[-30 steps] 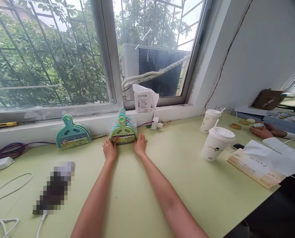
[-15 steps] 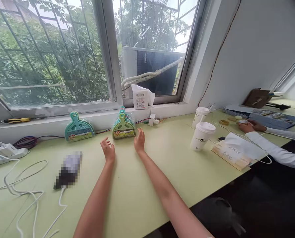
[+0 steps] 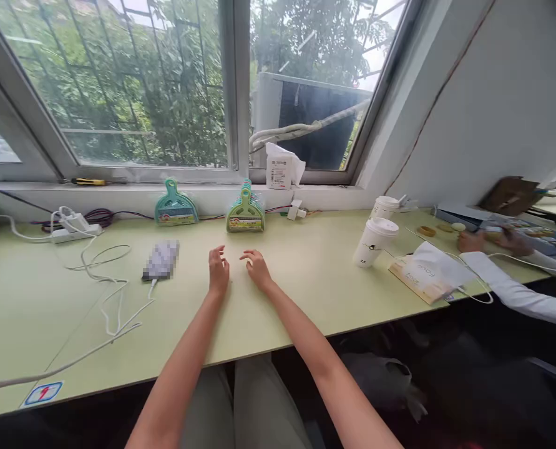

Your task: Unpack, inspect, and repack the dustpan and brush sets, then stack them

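My left hand hovers at or just over the green table, its fingers loosely bent and apart, with nothing in it. Beside it my right hand is likewise open and empty, fingers curving towards the left one. Beyond both hands, against the wall under the window, stands a row of small dustpan-and-brush sets, a yellow-green one in front. A teal dustpan-and-brush set leans further left, with at least one more behind it. Neither hand touches these sets.
To the left lie a blurred-out device, white cables and a power strip. White cups and a tissue pack stand right. A tissue packet sits on the sill. Another person's hands work far right.
Both hands have drawn back from the front dustpan set towards the table's near edge and closer together. The view has shifted, so the near edge and my legs now show.
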The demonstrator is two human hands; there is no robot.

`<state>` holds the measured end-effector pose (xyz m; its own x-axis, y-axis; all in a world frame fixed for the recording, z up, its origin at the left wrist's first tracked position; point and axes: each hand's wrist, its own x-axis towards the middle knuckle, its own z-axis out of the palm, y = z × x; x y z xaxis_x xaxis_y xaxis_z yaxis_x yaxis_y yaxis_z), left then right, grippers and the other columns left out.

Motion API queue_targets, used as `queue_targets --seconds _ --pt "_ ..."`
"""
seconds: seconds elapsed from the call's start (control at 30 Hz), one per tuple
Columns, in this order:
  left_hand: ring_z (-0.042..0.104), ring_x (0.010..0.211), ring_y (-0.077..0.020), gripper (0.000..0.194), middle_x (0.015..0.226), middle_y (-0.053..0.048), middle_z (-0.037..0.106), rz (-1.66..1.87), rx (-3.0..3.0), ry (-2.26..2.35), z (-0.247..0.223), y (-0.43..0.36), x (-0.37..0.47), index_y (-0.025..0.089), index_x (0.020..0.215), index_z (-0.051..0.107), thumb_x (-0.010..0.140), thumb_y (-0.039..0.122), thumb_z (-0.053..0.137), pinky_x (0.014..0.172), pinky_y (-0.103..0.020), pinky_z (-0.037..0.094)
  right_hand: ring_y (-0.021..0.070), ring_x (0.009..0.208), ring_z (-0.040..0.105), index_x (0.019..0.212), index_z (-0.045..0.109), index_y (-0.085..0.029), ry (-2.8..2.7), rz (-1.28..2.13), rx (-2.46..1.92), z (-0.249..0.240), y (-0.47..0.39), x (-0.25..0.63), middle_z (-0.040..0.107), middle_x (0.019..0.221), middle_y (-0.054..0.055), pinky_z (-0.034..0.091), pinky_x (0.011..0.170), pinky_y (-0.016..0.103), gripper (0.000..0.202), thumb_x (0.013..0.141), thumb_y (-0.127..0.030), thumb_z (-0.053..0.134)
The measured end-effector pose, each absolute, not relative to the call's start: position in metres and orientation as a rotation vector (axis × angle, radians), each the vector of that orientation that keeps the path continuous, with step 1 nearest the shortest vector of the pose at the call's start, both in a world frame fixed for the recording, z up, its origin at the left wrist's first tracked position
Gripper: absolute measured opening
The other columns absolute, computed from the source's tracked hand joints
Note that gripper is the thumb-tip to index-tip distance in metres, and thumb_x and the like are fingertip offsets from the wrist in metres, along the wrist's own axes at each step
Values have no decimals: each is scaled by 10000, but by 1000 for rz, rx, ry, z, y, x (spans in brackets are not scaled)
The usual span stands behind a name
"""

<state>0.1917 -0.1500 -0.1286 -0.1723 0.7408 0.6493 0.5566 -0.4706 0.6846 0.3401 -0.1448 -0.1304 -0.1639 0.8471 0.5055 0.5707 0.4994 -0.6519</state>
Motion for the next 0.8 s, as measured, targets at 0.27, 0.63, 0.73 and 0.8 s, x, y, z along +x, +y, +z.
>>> queue_targets --seconds 0.27,0.63,0.73,0.8 --pt "560 994 -200 531 1155 -99 485 1595 1913 1562 -121 -187 194 239 1169 500 729 -33 382 811 -383 557 182 1160 505 989 688 -224 -1949 409 -1232 -125 -156 343 600 1165 46 396 1013 365 438 792 7 372" --pt "587 937 -200 375 1100 -130 539 1767 1581 1824 -84 -78 97 170 1058 515 712 30 475 760 -335 533 179 1134 505 938 669 -216 -2019 494 -1119 -129 -153 336 594 1153 55 443 952 366 386 816 3 376" --pt "591 855 -171 407 1049 -112 568 1748 1415 2005 -73 -40 52 156 1039 508 661 7 490 815 -331 497 187 1144 506 940 663 -226 -2028 535 -1103 -128 -152 335 590 1159 58 450 950 385 384 820 0 376" --pt "578 798 -153 402 1004 -107 580 1727 1330 2104 -67 -20 21 134 1037 497 656 6 488 811 -322 481 192 1152 510 934 661 -230 -2011 573 -1102 -127 -150 334 584 1168 62 459 942 389 403 812 10 361"
